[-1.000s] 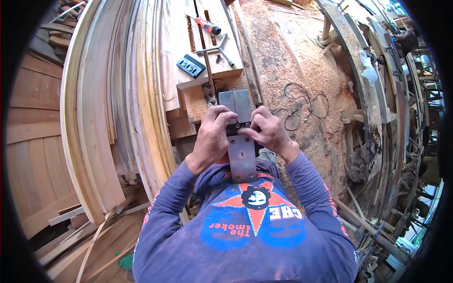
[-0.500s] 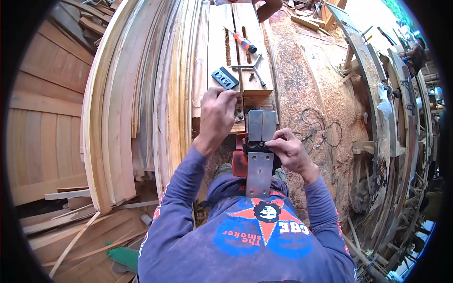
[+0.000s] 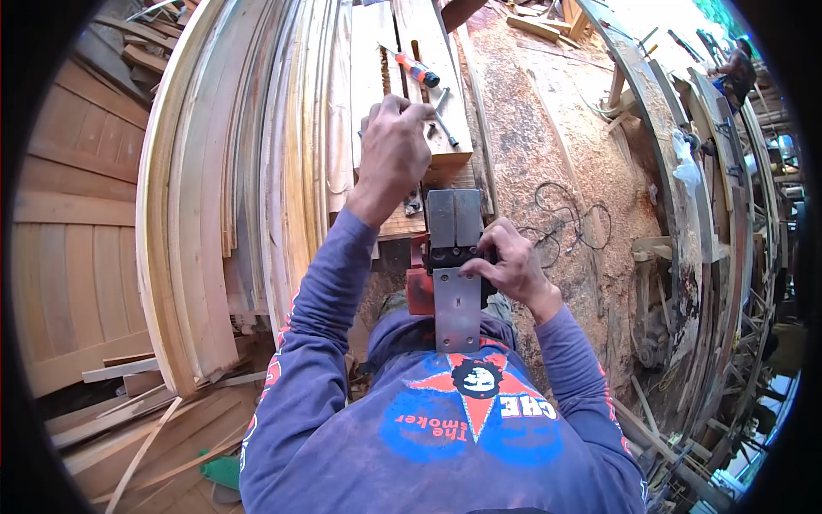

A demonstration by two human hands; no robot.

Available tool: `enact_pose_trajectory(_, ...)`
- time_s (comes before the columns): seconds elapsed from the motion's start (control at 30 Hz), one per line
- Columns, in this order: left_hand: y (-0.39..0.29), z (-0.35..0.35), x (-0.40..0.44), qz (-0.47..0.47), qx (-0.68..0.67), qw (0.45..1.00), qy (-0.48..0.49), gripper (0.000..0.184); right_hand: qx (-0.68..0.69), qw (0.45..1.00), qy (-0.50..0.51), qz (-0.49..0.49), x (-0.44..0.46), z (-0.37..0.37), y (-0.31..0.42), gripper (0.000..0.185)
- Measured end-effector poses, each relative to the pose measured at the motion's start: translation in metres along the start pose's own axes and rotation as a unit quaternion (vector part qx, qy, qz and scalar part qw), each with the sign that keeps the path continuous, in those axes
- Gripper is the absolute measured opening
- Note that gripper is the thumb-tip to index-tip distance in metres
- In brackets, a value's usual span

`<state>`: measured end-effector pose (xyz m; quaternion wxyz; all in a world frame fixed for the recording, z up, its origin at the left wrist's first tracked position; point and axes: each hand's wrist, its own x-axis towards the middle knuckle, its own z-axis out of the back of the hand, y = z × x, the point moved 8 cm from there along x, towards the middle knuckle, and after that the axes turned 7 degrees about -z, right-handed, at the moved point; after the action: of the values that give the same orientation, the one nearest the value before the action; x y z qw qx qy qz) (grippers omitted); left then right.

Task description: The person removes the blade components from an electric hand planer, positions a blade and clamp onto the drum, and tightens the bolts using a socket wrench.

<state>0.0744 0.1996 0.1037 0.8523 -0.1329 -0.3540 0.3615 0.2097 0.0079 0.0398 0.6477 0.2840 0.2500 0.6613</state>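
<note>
A planer-like tool with metal plates [image 3: 457, 308] and a red body stands upright against my lap, its dark middle part showing bolts. My right hand [image 3: 512, 261] grips its right side near the bolts, thumb and fingers bent. My left hand [image 3: 394, 146] is over the wooden block [image 3: 454, 158], fingers curled, at the T-shaped wrench [image 3: 446, 128]; what its fingers hold, if anything, is hidden. The black case seen earlier is now covered by this hand. A screwdriver with an orange and black handle [image 3: 419, 70] lies just beyond.
Long stacked boards [image 3: 201, 197] run along the left. A black cord [image 3: 569, 224] lies on sawdust at the right. Beams [image 3: 676, 171] stand farther right, with another person [image 3: 736, 73] at the far upper right. A green object [image 3: 221, 471] is at the lower left.
My left hand has left the tool and moved forward over the block, covering the black case and part of the wrench. My right hand stays at the tool. The camera view has shifted.
</note>
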Motion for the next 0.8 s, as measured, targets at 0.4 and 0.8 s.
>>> enact_pose_trajectory(0.4, 0.037, -0.077, 0.012, 0.031, 0.087, 0.982, 0.164, 0.024, 0.059, 0.998, -0.018, 0.029, 0.002, 0.001, 0.004, 0.018)
enact_pose_trajectory(0.8, 0.038, -0.062, 0.01, 0.0, 0.076, 0.993, 0.089, 0.024, 0.052, 0.997, -0.018, 0.05, -0.001, 0.002, 0.011, 0.017)
